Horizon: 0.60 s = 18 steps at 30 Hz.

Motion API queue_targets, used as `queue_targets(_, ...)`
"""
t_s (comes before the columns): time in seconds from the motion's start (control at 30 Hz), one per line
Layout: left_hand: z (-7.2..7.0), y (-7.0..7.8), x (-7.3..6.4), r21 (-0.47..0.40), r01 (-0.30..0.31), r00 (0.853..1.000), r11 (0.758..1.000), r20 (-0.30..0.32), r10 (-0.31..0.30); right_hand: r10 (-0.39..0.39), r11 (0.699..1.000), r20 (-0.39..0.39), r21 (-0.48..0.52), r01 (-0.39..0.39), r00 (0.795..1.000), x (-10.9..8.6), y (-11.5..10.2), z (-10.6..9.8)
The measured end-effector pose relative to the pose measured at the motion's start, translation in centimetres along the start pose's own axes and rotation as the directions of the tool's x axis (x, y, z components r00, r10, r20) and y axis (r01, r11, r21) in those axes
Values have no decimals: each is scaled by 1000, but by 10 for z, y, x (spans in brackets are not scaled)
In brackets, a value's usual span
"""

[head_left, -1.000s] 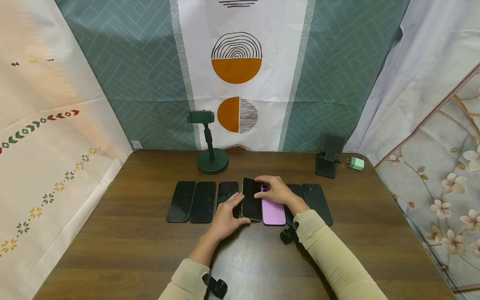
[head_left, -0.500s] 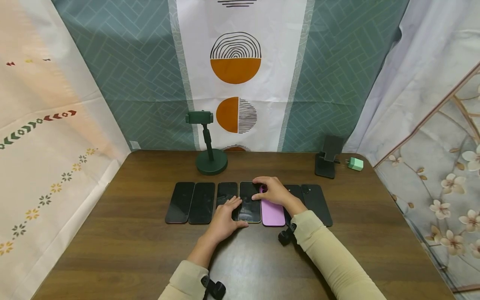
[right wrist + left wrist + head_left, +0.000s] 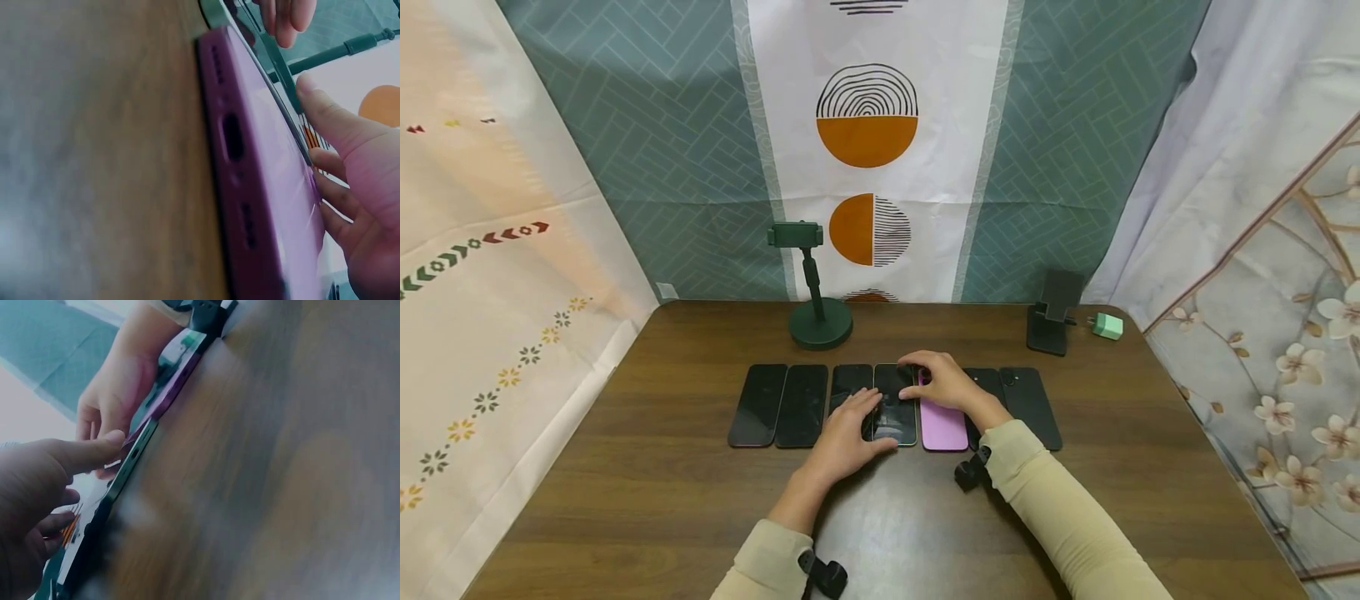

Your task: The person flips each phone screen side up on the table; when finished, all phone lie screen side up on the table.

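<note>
In the head view, a dark-screened phone lies screen up in the middle of a row of phones. Its pale green edge shows in the left wrist view. My left hand spans its lower left part, thumb by the bottom edge, fingers over the neighbouring black phone. My right hand is at its upper right, thumb and forefinger spread about the corner. That hand partly covers a purple phone, which lies back up to the right. Fingers of both hands look relaxed.
Two black phones lie at the row's left end, one of them the outermost phone. At the right end are two more dark phones, the last a back-up phone. Behind stand a green phone stand, a black stand and a mint charger.
The middle phone has gone from slightly raised and tilted to flat, in line with the others. Both hands have stayed around it with little movement.
</note>
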<state>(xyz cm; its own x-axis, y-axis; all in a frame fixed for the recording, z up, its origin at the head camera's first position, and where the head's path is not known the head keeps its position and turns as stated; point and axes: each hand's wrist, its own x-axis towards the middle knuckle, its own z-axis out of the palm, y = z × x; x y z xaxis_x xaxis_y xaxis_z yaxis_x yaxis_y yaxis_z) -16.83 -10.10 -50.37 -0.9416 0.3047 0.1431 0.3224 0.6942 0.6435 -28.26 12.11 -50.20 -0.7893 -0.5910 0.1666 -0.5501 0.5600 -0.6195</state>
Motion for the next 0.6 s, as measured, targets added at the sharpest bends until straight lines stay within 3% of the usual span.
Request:
queue_targets(0.27, 14, 12, 6, -7, -53, 999, 999, 13, 53, 26, 999, -48, 39, -24, 999, -10, 9, -11)
queue_targets(0.6, 26, 19, 13, -3, -71, 997, 998, 23, 71, 60, 998, -72, 34, -58, 996, -21, 19, -25)
